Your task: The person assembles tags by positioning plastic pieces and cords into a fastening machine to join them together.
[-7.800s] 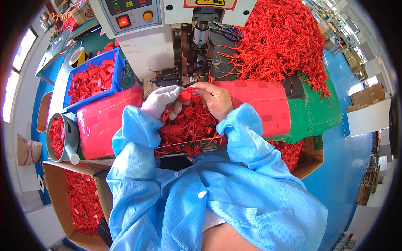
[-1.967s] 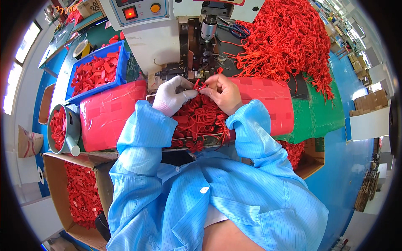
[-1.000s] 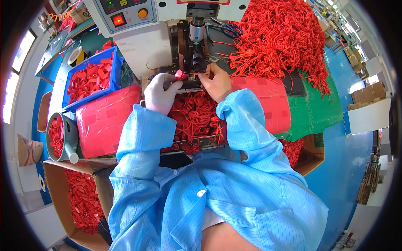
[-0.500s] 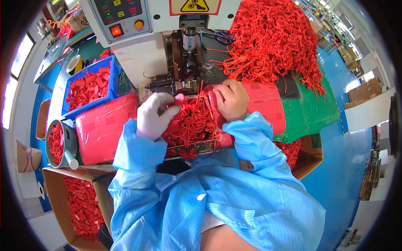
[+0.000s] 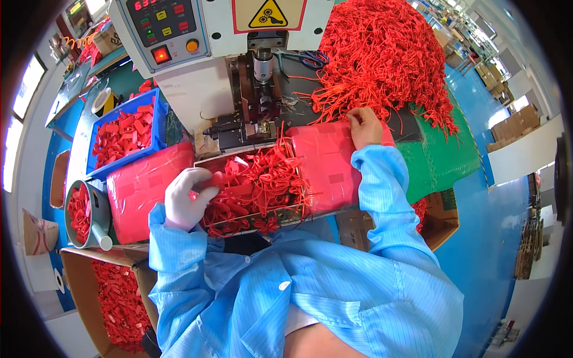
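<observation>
My left hand (image 5: 187, 199), in a white glove, is closed on a small red plastic piece (image 5: 218, 178) above the left side of a tray. That tray (image 5: 230, 227) is heaped with red pieces and tangled red cords (image 5: 277, 173). My bare right hand (image 5: 365, 127) hovers over the red taped pad (image 5: 325, 158), near the front edge of a big pile of red cords (image 5: 382, 53). Its fingertips are pinched together; whatever they hold is too small to make out. Behind the tray stands a press machine (image 5: 197, 98), its metal ram (image 5: 262, 67) above a small fixture (image 5: 259, 128).
A blue bin (image 5: 156, 122) and a grey-green pot with a handle (image 5: 102, 237) hold red pieces at the left. Below them, a cardboard box (image 5: 77, 280) contains more. Dark-handled scissors (image 5: 313, 59) lie beside the cord pile. Another carton (image 5: 449, 230) stands at the right.
My left hand has drawn back from the fixture, leftward over the tray, with a red piece. My right hand has left the tray's right side and moved right, near the cord pile.
</observation>
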Action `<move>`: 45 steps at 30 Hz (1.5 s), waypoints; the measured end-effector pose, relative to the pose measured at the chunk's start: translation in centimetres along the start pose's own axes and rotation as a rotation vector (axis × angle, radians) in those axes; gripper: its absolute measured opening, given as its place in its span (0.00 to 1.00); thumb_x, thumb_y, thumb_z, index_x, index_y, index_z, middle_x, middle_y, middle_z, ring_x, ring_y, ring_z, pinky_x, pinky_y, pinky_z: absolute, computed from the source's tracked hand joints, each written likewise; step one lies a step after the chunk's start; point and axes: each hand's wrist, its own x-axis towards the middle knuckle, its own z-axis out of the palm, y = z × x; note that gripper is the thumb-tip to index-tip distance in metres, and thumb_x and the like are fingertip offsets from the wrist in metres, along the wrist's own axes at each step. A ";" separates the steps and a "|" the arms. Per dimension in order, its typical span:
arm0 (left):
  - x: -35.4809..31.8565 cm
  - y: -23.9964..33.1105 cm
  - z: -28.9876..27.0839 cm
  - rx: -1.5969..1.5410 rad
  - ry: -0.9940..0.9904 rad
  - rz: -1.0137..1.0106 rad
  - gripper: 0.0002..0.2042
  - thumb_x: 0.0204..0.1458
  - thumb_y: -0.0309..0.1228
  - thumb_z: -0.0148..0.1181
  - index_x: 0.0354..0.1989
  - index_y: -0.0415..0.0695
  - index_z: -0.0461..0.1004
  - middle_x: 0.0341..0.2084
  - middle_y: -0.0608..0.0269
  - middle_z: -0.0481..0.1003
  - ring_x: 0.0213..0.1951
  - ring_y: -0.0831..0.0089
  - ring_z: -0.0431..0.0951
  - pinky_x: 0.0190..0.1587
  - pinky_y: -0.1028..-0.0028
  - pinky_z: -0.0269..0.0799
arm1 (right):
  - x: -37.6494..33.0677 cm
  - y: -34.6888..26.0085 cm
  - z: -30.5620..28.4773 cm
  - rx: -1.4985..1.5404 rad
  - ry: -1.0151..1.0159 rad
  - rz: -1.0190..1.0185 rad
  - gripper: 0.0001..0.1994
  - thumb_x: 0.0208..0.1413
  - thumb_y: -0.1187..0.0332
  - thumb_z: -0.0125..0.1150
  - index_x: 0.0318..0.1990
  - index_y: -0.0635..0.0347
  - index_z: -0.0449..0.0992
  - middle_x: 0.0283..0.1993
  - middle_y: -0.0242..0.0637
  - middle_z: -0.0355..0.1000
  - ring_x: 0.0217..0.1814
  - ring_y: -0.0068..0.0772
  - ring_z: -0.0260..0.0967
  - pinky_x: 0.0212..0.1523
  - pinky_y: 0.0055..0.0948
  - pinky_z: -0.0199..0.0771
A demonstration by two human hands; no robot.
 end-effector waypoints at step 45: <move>11.4 -26.2 -16.8 0.744 0.268 -0.500 0.15 0.38 0.27 0.58 0.39 0.46 0.74 0.24 0.57 0.70 0.30 0.63 0.72 0.36 0.67 0.71 | 2.3 -6.7 9.1 0.990 -0.128 0.342 0.12 0.49 0.79 0.49 0.41 0.57 0.72 0.28 0.33 0.72 0.23 0.26 0.66 0.27 0.20 0.65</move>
